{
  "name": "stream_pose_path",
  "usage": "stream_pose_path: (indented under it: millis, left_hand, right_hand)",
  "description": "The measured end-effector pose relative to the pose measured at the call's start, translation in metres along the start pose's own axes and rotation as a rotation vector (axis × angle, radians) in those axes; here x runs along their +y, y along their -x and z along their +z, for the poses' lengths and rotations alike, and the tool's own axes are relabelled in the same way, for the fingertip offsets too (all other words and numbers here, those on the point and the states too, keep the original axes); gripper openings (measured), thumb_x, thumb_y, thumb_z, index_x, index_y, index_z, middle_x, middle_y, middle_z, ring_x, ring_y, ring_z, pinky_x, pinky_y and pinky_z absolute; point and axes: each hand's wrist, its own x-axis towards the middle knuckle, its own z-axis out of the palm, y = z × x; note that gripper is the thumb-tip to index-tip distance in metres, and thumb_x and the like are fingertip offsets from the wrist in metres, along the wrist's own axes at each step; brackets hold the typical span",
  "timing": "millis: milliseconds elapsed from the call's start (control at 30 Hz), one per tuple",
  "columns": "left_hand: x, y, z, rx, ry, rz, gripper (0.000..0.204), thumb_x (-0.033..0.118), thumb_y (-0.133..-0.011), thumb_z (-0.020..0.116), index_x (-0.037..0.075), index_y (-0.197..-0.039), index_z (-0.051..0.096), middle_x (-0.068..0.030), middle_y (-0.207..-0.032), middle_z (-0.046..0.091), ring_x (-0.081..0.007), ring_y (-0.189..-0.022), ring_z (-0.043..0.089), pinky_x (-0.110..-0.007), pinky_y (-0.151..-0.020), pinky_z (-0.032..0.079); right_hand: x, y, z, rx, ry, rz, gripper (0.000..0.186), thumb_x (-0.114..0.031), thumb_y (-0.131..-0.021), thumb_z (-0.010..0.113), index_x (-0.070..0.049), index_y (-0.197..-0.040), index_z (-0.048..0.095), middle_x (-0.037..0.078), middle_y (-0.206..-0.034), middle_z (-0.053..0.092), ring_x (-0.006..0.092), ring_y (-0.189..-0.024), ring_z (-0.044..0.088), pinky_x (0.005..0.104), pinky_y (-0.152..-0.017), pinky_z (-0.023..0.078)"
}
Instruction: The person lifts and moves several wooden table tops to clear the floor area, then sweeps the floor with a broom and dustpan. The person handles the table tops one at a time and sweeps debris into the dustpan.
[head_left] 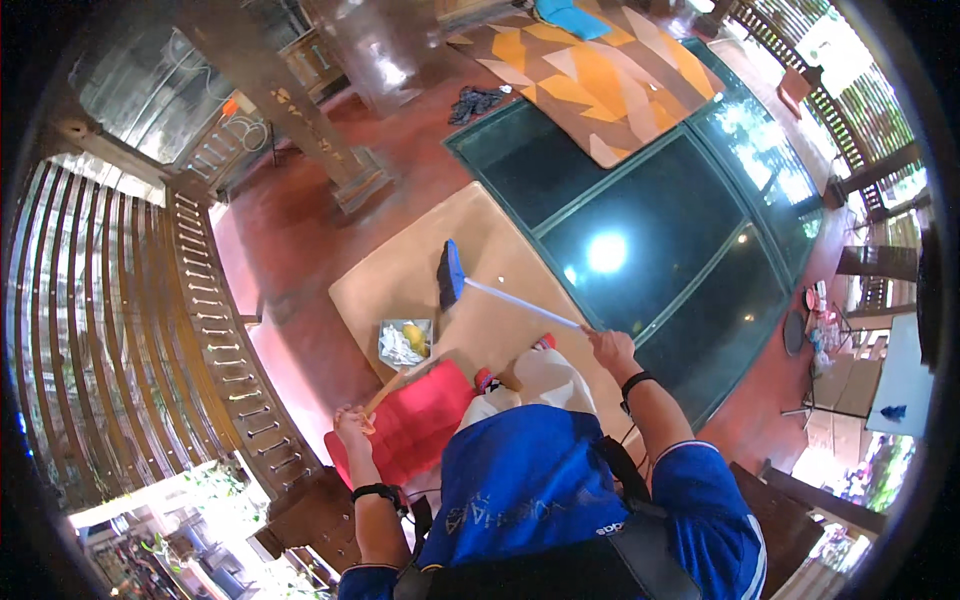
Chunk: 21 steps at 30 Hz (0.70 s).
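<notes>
My right hand (611, 350) is closed round the pale handle of a broom (520, 301). Its blue head with dark bristles (450, 274) is at the tan mat (380, 275), ahead of my feet. In my left hand (354, 424) is the orange-brown handle of a long-handled dustpan (392, 385). The squarish grey pan at its far end holds crumpled white scraps (398, 347) and a yellow piece (414, 335). The broom head is apart from the pan, beyond it and to the right. A small white bit (501, 279) lies on the mat near the broom handle.
A red cloth or mat (420, 415) lies beneath the dustpan handle. Dark glass floor panels (640, 230) border the mat on the right, partly under a patterned rug (600, 75). A wooden post (300, 120) stands at far left, with a slatted railing (215, 320) nearer.
</notes>
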Motion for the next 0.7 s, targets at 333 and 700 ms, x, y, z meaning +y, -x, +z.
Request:
stream_pose_path:
  millis: [333,700]
  left_hand:
    - [0.015,-0.013,0.085,-0.015,-0.02,-0.038,0.037,0.006,-0.072,0.047,0.012,-0.108,0.045,-0.0144,-0.107,0.055,-0.0285,-0.096,0.057,-0.057,-0.083,0.053]
    - [0.051,-0.031,0.183,-0.056,-0.084,-0.013,0.037,0.006,-0.074,0.046,0.011,-0.111,0.042,-0.0143,-0.113,0.052,-0.0311,-0.104,0.052,-0.054,-0.088,0.053]
  right_hand:
    - [0.157,0.043,-0.009,0.059,0.024,0.242,0.044,-0.026,-0.095,0.049,-0.044,-0.135,0.047,0.01,-0.084,0.069,0.0293,-0.075,0.069,0.0436,-0.064,0.055]
    - [0.238,0.048,-0.034,0.103,-0.155,0.282,0.039,-0.03,-0.096,0.046,-0.044,-0.132,0.049,0.015,-0.083,0.067,0.0354,-0.076,0.067,0.0472,-0.066,0.054]
